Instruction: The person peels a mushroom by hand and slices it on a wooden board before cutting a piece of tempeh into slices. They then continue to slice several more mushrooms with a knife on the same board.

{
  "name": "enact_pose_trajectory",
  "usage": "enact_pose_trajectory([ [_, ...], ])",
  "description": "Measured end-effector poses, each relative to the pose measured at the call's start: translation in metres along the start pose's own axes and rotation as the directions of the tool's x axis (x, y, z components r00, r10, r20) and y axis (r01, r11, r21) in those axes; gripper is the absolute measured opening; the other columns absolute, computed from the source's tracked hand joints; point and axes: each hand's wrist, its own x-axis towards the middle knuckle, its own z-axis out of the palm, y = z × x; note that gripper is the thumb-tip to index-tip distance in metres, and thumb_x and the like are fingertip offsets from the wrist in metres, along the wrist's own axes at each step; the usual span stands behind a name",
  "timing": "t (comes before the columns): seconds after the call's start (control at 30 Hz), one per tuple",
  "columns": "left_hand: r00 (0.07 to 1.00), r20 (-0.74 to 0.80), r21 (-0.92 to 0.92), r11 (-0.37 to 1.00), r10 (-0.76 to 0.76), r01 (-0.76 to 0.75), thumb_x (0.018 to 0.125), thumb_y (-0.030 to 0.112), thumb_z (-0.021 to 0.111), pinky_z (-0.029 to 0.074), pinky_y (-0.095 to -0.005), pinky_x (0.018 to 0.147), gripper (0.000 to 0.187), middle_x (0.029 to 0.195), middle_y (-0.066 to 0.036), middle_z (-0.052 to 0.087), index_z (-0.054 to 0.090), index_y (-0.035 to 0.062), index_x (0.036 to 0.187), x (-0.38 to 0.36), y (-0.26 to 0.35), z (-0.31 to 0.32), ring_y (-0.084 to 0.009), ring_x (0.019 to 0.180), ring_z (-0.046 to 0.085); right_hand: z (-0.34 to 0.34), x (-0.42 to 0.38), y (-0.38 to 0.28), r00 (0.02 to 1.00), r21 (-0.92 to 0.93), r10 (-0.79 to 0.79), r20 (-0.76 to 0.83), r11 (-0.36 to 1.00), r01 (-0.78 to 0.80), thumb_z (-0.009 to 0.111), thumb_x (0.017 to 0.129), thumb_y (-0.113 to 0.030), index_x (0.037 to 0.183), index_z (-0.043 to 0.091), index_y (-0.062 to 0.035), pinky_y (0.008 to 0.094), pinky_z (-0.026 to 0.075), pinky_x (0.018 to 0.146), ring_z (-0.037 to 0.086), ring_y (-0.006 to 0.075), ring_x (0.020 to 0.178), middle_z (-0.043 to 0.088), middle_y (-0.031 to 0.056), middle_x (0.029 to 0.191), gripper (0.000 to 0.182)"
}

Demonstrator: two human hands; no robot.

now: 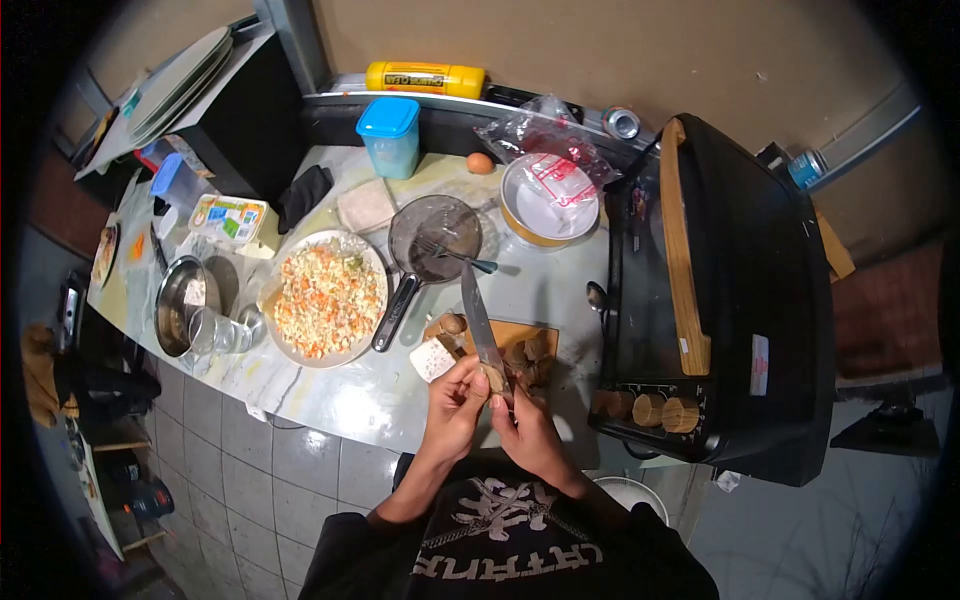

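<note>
Near the front edge of the counter, my left hand [458, 400] and my right hand [524, 432] meet over a small brown piece [492, 378], pinched between the fingers of both. A knife [478, 310] points up and away from the hands, its blade beside the piece; its handle is hidden, and I cannot make out which fingers hold it. Behind the hands lies a wooden cutting board [510, 333] with brown mushroom-like pieces [530, 357] on it. A white carton [433, 360] sits at the board's left.
A plate of chopped food [328, 298] is at the left, beside a dark pan [434, 236] with a fork. Farther back are a blue-lidded container [390, 138], an egg [480, 163] and a round tin [548, 200]. A black oven [735, 290] stands at the right.
</note>
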Motion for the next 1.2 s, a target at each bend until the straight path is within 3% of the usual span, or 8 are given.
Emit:
enact_pose_trajectory([
  [0.07, 0.998, 0.0, -0.07, 0.995, -0.064, 0.064, 0.096, 0.023, 0.046, 0.045, -0.0306, 0.086, 0.037, 0.106, -0.011, 0.059, 0.046, -0.0027, 0.122, 0.0, -0.005, -0.007, -0.0164, 0.096, 0.057, 0.005, -0.003, 0.009, 0.975, 0.227, 0.184, 0.124, 0.951, -0.208, 0.046, 0.094, -0.01, 0.098, 0.05, 0.0009, 0.0292, 0.041, 0.048, 0.053, 0.0156, 0.051, 0.053, 0.0071, 0.063, 0.012],
  [0.17, 0.988, -0.008, -0.12, 0.981, -0.152, 0.15, 0.099, 0.025, 0.039, 0.042, -0.0287, 0.087, 0.033, 0.109, -0.007, 0.055, 0.044, 0.002, 0.122, -0.003, -0.014, -0.013, -0.0141, 0.1, 0.053, 0.013, -0.006, 0.022, 0.944, 0.371, 0.246, 0.22, 0.874, -0.314, 0.044, 0.096, -0.012, 0.087, 0.046, 0.0001, 0.0255, 0.038, 0.045, 0.045, 0.0067, 0.05, 0.045, -0.0001, 0.058, 0.015],
  [0.27, 0.995, -0.096, 0.186, 0.982, -0.018, 0.036, 0.098, 0.025, 0.041, 0.042, -0.0262, 0.082, 0.024, 0.101, -0.005, 0.054, 0.047, 0.0048, 0.109, -0.001, -0.021, -0.021, -0.011, 0.09, 0.051, 0.018, -0.012, 0.033, 0.954, 0.335, 0.236, 0.187, 0.897, -0.287, 0.044, 0.095, -0.011, 0.085, 0.045, -0.0004, 0.0259, 0.037, 0.045, 0.045, 0.0083, 0.048, 0.045, 0.0011, 0.057, 0.015],
  [0.5, 0.993, -0.074, 0.521, 0.853, 0.095, -0.043, 0.096, 0.019, 0.048, 0.04, -0.0209, 0.066, 0.016, 0.082, -0.001, 0.048, 0.046, 0.0026, 0.096, 0.008, -0.019, -0.016, -0.0064, 0.074, 0.046, 0.015, -0.017, 0.046, 0.983, 0.079, 0.185, 0.019, 0.979, -0.185, 0.046, 0.094, -0.013, 0.094, 0.048, 0.0019, 0.0321, 0.039, 0.048, 0.049, 0.0174, 0.048, 0.05, 0.0085, 0.059, 0.015],
  [0.87, 0.998, -0.066, 0.445, 0.895, -0.007, 0.036, 0.096, 0.018, 0.049, 0.045, -0.0231, 0.059, 0.015, 0.078, 0.0, 0.049, 0.047, 0.0033, 0.096, 0.015, -0.024, -0.021, -0.0076, 0.066, 0.047, -0.008, -0.014, 0.063, 0.964, 0.136, 0.265, 0.0, 0.955, -0.262, 0.047, 0.093, -0.012, 0.088, 0.048, 0.0009, 0.0345, 0.04, 0.049, 0.052, 0.0223, 0.049, 0.051, 0.011, 0.058, 0.014],
  [0.97, 0.987, -0.16, 0.644, 0.757, -0.006, 0.109, 0.093, 0.016, 0.053, 0.043, -0.0236, 0.054, 0.016, 0.072, -0.001, 0.052, 0.05, 0.0011, 0.091, 0.013, -0.027, -0.02, -0.0082, 0.062, 0.048, -0.017, -0.014, 0.067, 0.956, 0.124, 0.292, -0.036, 0.95, -0.286, 0.047, 0.093, -0.013, 0.087, 0.048, 0.0013, 0.0354, 0.039, 0.048, 0.052, 0.0245, 0.048, 0.05, 0.0126, 0.056, 0.015],
  [1.1, 0.972, -0.098, 0.877, 0.481, 0.215, -0.018, 0.087, 0.01, 0.061, 0.042, -0.0286, 0.049, 0.014, 0.064, -0.01, 0.057, 0.055, -0.0015, 0.081, 0.018, -0.046, -0.021, -0.0121, 0.054, 0.051, -0.027, -0.014, 0.071, 0.951, 0.105, 0.305, -0.055, 0.949, -0.298, 0.047, 0.092, -0.013, 0.09, 0.049, 0.0015, 0.0361, 0.038, 0.047, 0.053, 0.0254, 0.048, 0.05, 0.0132, 0.055, 0.015],
  [1.2, 0.957, -0.008, 0.951, 0.298, 0.29, -0.083, 0.085, 0.01, 0.061, 0.044, -0.0354, 0.05, 0.013, 0.065, -0.015, 0.061, 0.055, -0.0006, 0.08, 0.019, -0.047, -0.015, -0.0286, 0.054, 0.059, -0.027, -0.018, 0.076, 0.96, 0.081, 0.274, -0.067, 0.96, -0.268, 0.047, 0.092, -0.013, 0.089, 0.049, 0.0016, 0.0358, 0.039, 0.048, 0.053, 0.0246, 0.048, 0.05, 0.0125, 0.055, 0.015],
])
